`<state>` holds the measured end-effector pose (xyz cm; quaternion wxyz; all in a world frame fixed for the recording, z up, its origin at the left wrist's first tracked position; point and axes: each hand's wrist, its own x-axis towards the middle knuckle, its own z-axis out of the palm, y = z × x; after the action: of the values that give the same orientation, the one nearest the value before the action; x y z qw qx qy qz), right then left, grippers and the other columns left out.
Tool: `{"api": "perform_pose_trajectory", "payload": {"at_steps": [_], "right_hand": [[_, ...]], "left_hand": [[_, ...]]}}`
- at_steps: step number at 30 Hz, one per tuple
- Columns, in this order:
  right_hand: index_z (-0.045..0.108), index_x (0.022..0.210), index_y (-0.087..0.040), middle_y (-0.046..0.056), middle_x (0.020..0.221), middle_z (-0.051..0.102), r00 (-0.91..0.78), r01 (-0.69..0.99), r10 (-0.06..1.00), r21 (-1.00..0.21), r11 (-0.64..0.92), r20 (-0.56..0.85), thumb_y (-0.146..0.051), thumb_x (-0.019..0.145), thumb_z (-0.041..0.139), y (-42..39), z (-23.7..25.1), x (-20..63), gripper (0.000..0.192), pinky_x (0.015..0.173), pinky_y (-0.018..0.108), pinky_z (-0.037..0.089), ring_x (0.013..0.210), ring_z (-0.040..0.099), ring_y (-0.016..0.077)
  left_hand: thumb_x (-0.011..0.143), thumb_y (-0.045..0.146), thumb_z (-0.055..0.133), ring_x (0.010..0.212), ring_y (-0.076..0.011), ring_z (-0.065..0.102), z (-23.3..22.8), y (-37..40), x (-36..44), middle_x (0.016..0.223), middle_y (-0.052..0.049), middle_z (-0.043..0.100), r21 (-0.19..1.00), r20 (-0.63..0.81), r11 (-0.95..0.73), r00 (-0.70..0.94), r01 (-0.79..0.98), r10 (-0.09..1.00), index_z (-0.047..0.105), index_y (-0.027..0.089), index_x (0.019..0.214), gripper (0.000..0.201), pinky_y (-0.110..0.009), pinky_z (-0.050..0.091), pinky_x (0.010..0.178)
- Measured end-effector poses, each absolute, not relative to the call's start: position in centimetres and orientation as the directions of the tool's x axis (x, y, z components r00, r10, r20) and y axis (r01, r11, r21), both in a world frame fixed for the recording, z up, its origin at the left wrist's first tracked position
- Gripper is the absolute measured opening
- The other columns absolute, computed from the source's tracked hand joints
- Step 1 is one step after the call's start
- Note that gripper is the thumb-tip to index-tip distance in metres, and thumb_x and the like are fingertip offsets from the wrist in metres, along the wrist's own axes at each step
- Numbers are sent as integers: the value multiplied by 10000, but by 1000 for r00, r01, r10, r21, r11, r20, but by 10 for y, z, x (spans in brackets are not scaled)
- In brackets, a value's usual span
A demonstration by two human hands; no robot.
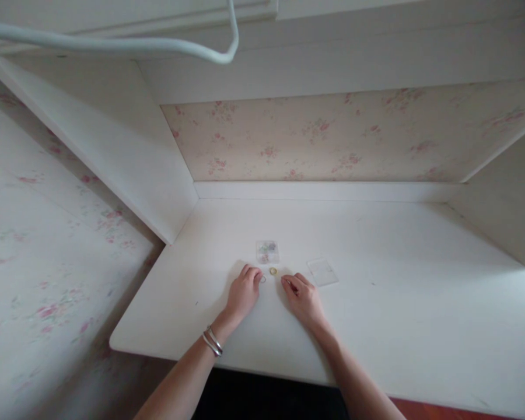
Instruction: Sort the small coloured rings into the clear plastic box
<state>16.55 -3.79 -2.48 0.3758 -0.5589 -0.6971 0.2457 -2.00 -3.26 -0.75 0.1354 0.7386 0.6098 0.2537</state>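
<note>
both hands are seen low in the middle of the frame, laid on the white counter (376, 326). the left hand (243, 293) is placed palm down, its fingers (250, 272) curled together with the tips bent toward a small thin ring (263, 279) lying on the counter; the ring is seen right at the fingertips, though whether it is actually touched cannot be told. two silver bangles (212, 342) are worn on the left wrist. the right hand (303, 297) is set just to the right, its fingers (289, 283) drawn loosely together and pointed toward the upper left of the frame; nothing is seen gripped in it. between the two hands, a little higher in the frame, a small gold ring (273, 271) is found lying flat, apart from both sets of fingertips. just above it a small clear bag with pale bits inside (267, 252) is spotted on the counter, and to the right of the right hand a second clear flat bag (322, 272) is laid, near the knuckles but not touched. a floral wallpaper panel (332, 137) is seen behind, and a white cable (114, 44) is hung across the upper left of the frame
</note>
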Motion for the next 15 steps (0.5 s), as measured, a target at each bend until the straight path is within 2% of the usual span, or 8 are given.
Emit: {"api": "perform_pose_trajectory", "payload": {"at_steps": [4, 7, 15], "right_hand": [[682, 906, -221, 23, 756, 593, -95, 597, 968, -765, 243, 233, -383, 917, 405, -38, -24, 166, 321, 573, 198, 401, 608, 536, 103], [681, 905, -227, 22, 756, 594, -95, 608, 971, -760, 231, 219, -381, 918, 404, -38, -22, 166, 316, 581, 205, 398, 608, 534, 108], [680, 887, -225, 26, 782, 616, -119, 631, 971, -739, 235, 208, -341, 913, 406, -38, -15, 165, 299, 606, 208, 397, 648, 556, 117]], "left_hand": [[938, 270, 392, 805, -142, 573, -11, -29, -24, 860, -33, 584, 605, 288, -244, 77, 758, 955, 581, 183, 876, 216, -261, 459, 750], [936, 265, 400, 807, -145, 569, -9, -24, -24, 850, -38, 583, 635, 328, -264, 55, 727, 943, 586, 175, 882, 213, -263, 459, 740], [932, 267, 412, 831, -141, 582, 8, 9, -14, 902, -42, 604, 540, 365, -292, 93, 789, 926, 606, 185, 939, 211, -252, 452, 765]]}}
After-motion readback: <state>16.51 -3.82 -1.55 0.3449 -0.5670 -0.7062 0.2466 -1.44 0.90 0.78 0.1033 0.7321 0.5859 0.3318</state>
